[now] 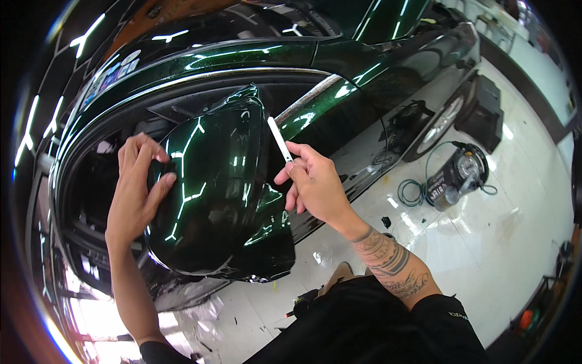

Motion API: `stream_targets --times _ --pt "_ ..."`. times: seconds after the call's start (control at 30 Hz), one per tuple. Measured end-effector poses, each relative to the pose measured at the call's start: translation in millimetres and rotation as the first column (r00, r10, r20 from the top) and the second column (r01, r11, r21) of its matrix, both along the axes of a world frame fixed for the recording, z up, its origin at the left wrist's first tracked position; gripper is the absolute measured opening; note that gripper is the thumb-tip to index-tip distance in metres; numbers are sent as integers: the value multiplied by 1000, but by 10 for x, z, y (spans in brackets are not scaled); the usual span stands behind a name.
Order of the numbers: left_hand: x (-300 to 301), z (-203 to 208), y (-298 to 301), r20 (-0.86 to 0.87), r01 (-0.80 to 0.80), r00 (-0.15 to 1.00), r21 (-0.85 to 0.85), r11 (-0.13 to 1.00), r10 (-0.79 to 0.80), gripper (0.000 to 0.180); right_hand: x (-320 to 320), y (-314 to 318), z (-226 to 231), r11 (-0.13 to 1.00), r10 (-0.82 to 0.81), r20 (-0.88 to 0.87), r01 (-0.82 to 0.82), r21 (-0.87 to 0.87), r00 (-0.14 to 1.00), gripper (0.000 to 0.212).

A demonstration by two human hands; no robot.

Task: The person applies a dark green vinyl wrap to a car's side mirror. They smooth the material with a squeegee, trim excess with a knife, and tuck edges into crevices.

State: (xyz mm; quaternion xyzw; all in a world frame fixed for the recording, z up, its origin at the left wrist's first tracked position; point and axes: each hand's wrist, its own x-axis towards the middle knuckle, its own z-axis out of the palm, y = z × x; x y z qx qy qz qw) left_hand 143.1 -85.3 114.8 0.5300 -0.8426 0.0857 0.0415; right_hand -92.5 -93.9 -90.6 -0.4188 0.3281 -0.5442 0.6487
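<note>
A side mirror housing [197, 176] on the car carries glossy dark green film [270, 233], whose loose, crumpled edge hangs out past its right and lower sides. More film bunches up at the top. At the housing's left edge my left hand [138, 176] is closed, thumb and forefinger pinching the dark edge there; exactly what lies between the fingertips is partly hidden. My right hand [312, 182] holds a slim, flat white tool [278, 138] between thumb and forefinger, pointing up and left beside the film. The other fingers of that hand are curled loosely.
The green car's door [327, 115] and window frame surround the mirror. On the pale tiled floor at right stand a black canister-like device [454, 179] with a coiled hose [412, 192] and a black box [482, 115] near the wheel [445, 121]. Film scraps [209, 309] lie below.
</note>
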Motion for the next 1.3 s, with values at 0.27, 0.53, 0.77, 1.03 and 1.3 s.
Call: stream_targets --times 0.27,0.53,0.77,1.03,1.3 --pt "405 -241 226 -149 342 929 -13 940 -340 25 77 149 136 980 -196 -117 192 -46 974 44" --pt "414 -276 223 -131 347 925 -91 933 -357 24 164 319 402 938 -342 -268 311 -151 901 42" --pt "308 -251 250 -137 309 938 -85 947 -319 26 147 286 414 984 -176 -314 164 -65 933 43" --pt "208 -172 75 -12 313 950 48 948 -313 31 114 283 528 992 -128 -313 126 -28 941 44" --pt "-452 -85 -640 246 331 878 305 893 -410 38 66 257 459 993 -122 -283 114 -44 951 42"
